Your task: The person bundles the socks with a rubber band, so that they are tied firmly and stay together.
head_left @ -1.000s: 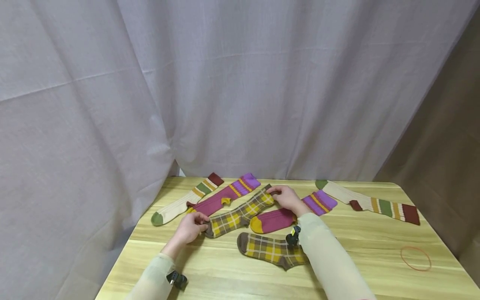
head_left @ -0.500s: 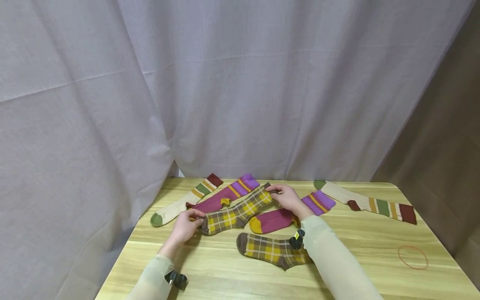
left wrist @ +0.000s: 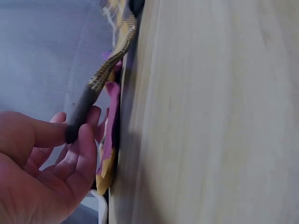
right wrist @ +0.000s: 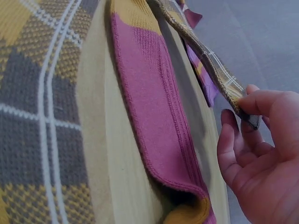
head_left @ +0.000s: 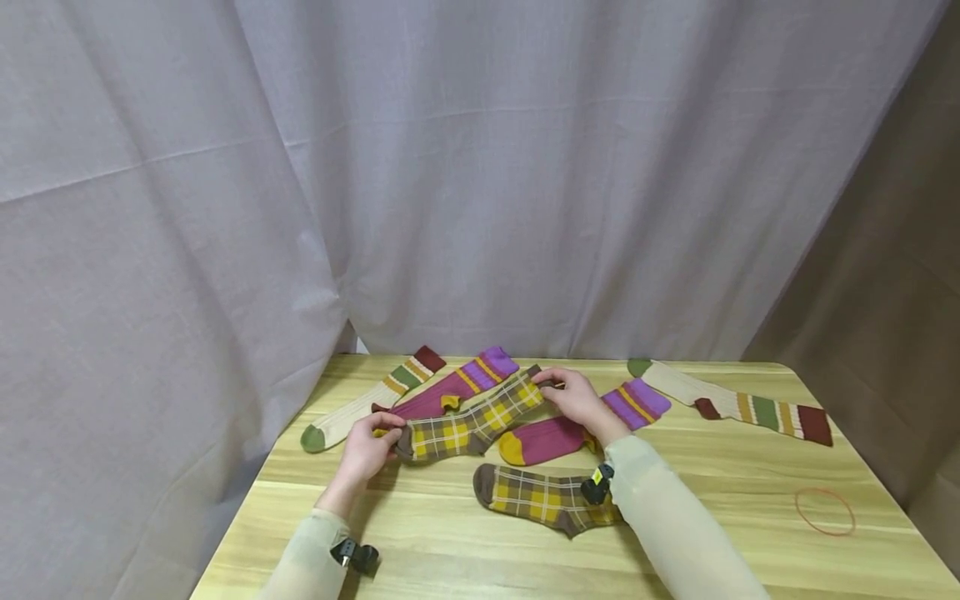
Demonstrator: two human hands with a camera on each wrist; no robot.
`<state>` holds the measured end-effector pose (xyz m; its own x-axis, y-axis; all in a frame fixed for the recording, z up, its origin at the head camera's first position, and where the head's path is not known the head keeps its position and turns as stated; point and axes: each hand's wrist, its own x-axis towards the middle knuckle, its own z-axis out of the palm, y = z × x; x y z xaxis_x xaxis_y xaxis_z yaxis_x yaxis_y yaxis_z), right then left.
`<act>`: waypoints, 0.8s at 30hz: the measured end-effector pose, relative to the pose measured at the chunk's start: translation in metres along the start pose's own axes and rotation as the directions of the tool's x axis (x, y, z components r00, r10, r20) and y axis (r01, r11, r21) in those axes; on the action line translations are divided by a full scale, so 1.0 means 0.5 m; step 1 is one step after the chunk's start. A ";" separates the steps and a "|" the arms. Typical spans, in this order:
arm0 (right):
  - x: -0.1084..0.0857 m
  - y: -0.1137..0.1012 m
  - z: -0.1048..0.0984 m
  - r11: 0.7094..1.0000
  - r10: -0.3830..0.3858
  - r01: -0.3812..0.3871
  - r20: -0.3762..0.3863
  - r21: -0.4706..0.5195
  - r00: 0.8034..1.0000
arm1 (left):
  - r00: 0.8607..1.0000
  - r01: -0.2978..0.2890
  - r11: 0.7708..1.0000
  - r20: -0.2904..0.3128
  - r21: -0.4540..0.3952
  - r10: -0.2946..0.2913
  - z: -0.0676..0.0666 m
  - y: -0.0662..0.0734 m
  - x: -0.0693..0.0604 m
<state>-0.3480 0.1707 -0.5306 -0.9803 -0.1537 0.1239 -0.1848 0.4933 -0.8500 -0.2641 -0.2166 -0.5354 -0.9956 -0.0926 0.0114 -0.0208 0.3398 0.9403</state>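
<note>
A brown-and-yellow plaid sock (head_left: 468,427) is stretched between my two hands, raised off the table as the wrist views show. My left hand (head_left: 366,450) pinches its brown toe between thumb and fingers. At the other end, my right hand (head_left: 577,398) pinches the dark cuff. Behind the held sock lies a magenta sock (head_left: 431,400) with a purple striped cuff, partly covered from view. A second magenta sock (head_left: 551,442) lies under my right wrist. Nearer me is another plaid sock (head_left: 532,497), its cuff end hidden by my right forearm.
A cream sock (head_left: 352,419) with green toe and striped cuff lies at the back left. Its look-alike, another cream sock (head_left: 690,389), lies at the back right. A thin red ring (head_left: 825,511) rests on the wooden table (head_left: 450,558). Grey curtains (head_left: 480,183) hang behind.
My left hand has shifted left and slightly away from me, drawing the toe of the plaid sock along. My right hand has stayed almost in place, still holding the cuff.
</note>
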 end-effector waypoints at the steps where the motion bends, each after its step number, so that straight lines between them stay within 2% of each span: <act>1: -0.003 0.001 -0.001 1.000 -0.001 0.001 0.002 -0.007 1.000 | 1.000 0.005 1.000 -0.006 -0.010 -0.005 0.001 0.000 -0.001; 5: -0.014 0.001 -0.006 0.999 0.015 -0.015 0.004 0.033 1.000 | 1.000 0.006 0.999 -0.027 -0.042 -0.007 0.006 0.005 -0.003; 11: -0.024 0.002 -0.018 0.997 0.015 -0.014 -0.018 0.080 1.000 | 0.998 -0.041 0.998 -0.057 -0.056 0.038 0.006 0.016 0.000; 14: -0.031 0.006 -0.021 0.995 0.023 -0.022 -0.018 0.094 1.000 | 0.998 -0.020 0.997 -0.063 -0.071 0.015 0.002 0.013 -0.001; 18: -0.046 0.008 -0.021 0.987 0.051 -0.048 -0.018 0.155 0.999 | 0.996 0.023 0.989 -0.079 -0.147 -0.035 -0.003 0.010 -0.005; 22: -0.059 0.005 -0.015 0.974 0.078 -0.070 -0.028 0.214 0.997 | 0.993 0.034 0.978 -0.100 -0.207 -0.056 -0.006 0.010 -0.009; 24: -0.063 0.003 -0.009 0.969 0.086 -0.076 -0.033 0.234 0.996 | 0.993 0.023 0.974 -0.109 -0.224 -0.049 -0.008 0.010 -0.011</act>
<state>-0.3177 0.1803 -0.5332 -0.9944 -0.0817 0.0670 -0.0880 0.2893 -0.9532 -0.2584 -0.2180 -0.5293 -0.9775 -0.2109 0.0027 -0.0230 0.1192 0.9926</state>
